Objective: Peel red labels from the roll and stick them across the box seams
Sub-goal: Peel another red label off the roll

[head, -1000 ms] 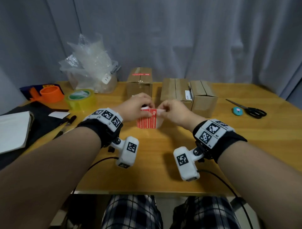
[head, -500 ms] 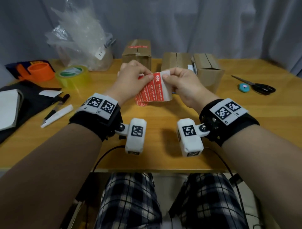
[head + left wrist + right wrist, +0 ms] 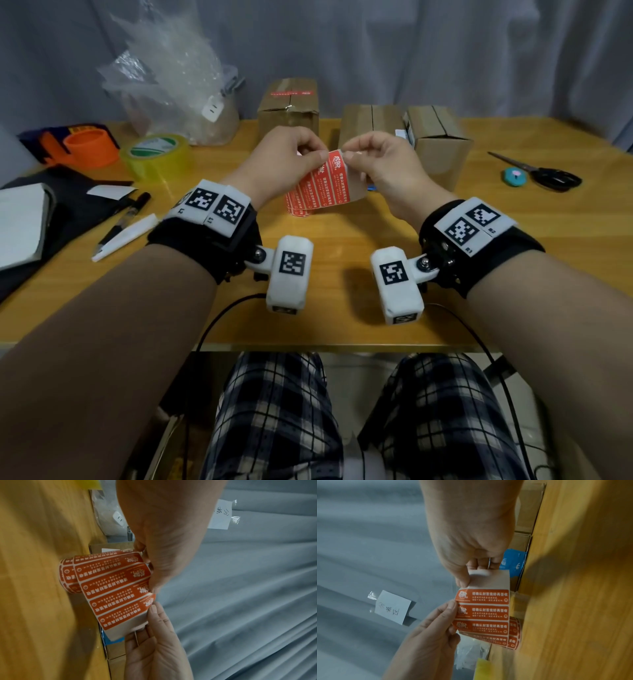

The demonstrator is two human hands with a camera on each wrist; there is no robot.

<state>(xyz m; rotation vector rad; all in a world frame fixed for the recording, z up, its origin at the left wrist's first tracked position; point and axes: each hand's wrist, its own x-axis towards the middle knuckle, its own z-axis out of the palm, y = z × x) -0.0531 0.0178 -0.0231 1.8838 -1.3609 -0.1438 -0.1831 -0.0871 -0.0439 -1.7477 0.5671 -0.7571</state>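
Your left hand [image 3: 287,161] pinches the label strip [image 3: 322,186] taut above the worktop [image 3: 342,308], roll [image 3: 299,212] dangling, so your right hand [image 3: 380,164] can pinch up the end label's corner.

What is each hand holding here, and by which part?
Both hold the label strip: left hand pinches its top edge, right hand pinches the corner by the end label.

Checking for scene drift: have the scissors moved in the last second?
No. The scissors lie beside the teal object near the table's right edge, exactly as before. Only the camera has shifted.
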